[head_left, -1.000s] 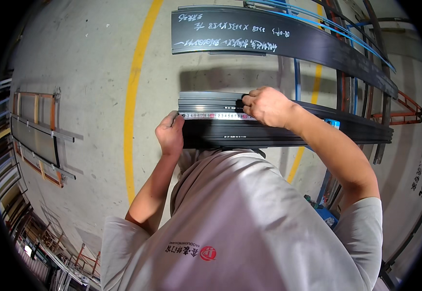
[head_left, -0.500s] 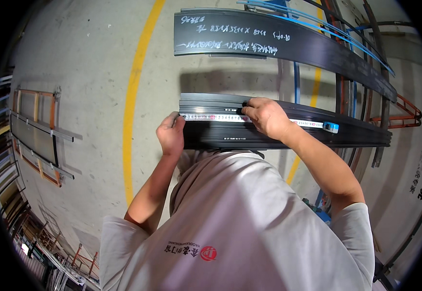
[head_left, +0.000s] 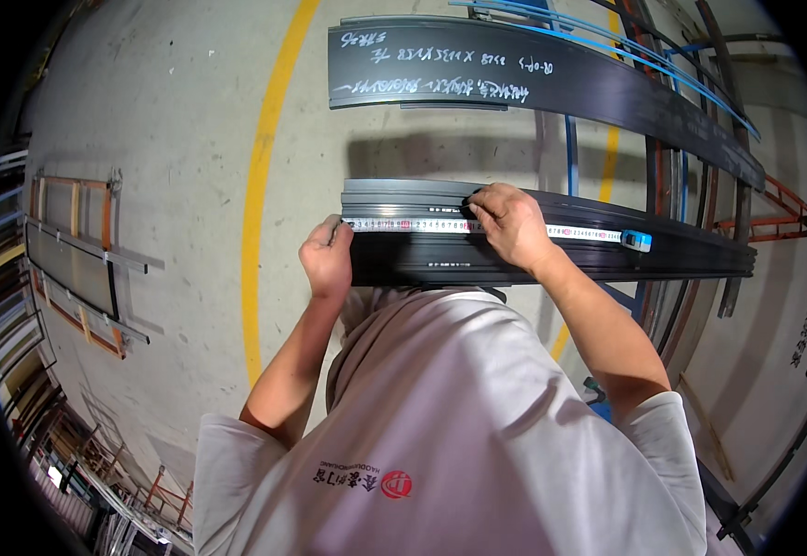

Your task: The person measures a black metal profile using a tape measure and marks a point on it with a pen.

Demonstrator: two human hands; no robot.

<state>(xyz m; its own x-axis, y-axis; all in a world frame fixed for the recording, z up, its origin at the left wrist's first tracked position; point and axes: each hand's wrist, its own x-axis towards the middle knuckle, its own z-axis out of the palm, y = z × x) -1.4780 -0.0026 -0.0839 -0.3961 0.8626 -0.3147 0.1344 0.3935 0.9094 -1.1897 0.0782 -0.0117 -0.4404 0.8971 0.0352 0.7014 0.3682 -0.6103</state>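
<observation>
- A pale concrete floor (head_left: 190, 139) is spreading beneath everything.
- The person's light grey shirt (head_left: 487, 435) is filling the lower middle of the view.
- A long dark panel (head_left: 598, 88) with white handwriting is lying at the top, its right end reaching across dark and blue bars.
- A stack of dark grooved profiles (head_left: 413, 269) is lying crosswise just in front of the person's body, roughly parallel to the panel and apart from it.
- An orange-and-grey metal frame (head_left: 107, 213) is standing on the floor at far left.
- A yellow line (head_left: 260, 176) is running down the floor, left of the profiles.
- The right hand (head_left: 517, 227) is bending over the profiles, its fingers drawn together around a small dark item (head_left: 468, 203), the palm side covering part of the tape.
- The left hand (head_left: 326, 262) is closing its thumb and fingers on the tape's end, at the profiles' left edge.
- The measuring tape (head_left: 431, 225) is stretching lengthwise along the profiles, passing beneath the right hand; its blue case (head_left: 637, 242) is resting on them farther right.
</observation>
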